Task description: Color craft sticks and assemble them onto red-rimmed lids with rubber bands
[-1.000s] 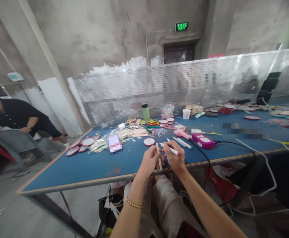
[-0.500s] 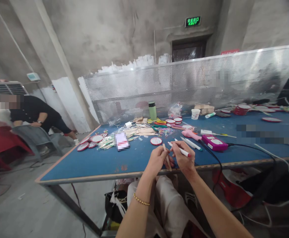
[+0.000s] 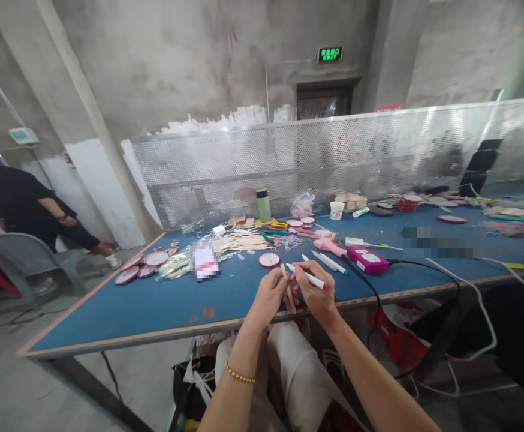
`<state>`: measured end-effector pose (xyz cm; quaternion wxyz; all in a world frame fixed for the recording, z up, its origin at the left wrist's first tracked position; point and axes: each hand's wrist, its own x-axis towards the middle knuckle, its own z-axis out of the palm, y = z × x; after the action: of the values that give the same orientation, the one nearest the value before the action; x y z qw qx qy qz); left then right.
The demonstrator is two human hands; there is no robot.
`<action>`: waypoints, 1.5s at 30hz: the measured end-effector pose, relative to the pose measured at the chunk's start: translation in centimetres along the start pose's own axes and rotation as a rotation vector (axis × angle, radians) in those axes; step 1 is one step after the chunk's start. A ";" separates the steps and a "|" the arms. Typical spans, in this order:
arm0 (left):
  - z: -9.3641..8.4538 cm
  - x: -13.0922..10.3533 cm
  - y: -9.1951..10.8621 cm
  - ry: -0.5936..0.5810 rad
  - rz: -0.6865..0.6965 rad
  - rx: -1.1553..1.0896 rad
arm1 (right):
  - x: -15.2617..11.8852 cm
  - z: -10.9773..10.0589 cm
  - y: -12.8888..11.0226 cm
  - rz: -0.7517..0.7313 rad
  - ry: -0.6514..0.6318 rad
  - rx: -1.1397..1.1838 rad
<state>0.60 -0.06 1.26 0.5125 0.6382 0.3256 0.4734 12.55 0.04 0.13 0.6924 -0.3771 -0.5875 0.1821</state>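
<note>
Over the front edge of the table, my left hand (image 3: 267,296) pinches a flat wooden craft stick (image 3: 291,297), held nearly upright. My right hand (image 3: 316,300) grips a white marker pen (image 3: 312,279) with a red end, its tip pointing at the upper part of the stick. The fingers of both hands are close together; whether the tip touches the wood I cannot tell. Just beyond them lies a round white disc with a red rim (image 3: 269,260). To the right, more white markers (image 3: 331,263) rest on the blue table (image 3: 154,318).
A pink tool, possibly a glue gun (image 3: 329,246), lies near a purple box (image 3: 368,260) with a black cable. Behind are a green bottle (image 3: 263,206), a paper cup (image 3: 336,210) and loose sticks (image 3: 249,240). Red-rimmed discs (image 3: 156,258) sit left. A person (image 3: 28,201) is at far left.
The view has turned to the right, so the table and hands appear further left. Both hands keep their hold on the stick and the marker. The person at left has moved toward the picture's edge.
</note>
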 end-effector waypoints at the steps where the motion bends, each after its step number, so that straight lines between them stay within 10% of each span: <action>1: 0.0 0.0 0.0 -0.001 0.001 0.004 | 0.0 0.0 0.1 -0.009 -0.006 -0.001; 45: 0.0 -0.1 -0.2 0.012 0.003 0.031 | 0.2 -0.1 0.2 -0.036 0.009 -0.123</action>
<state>0.60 -0.09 1.04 0.5002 0.6435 0.3350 0.4727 12.75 0.21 0.11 0.6738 -0.4093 -0.6011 0.1312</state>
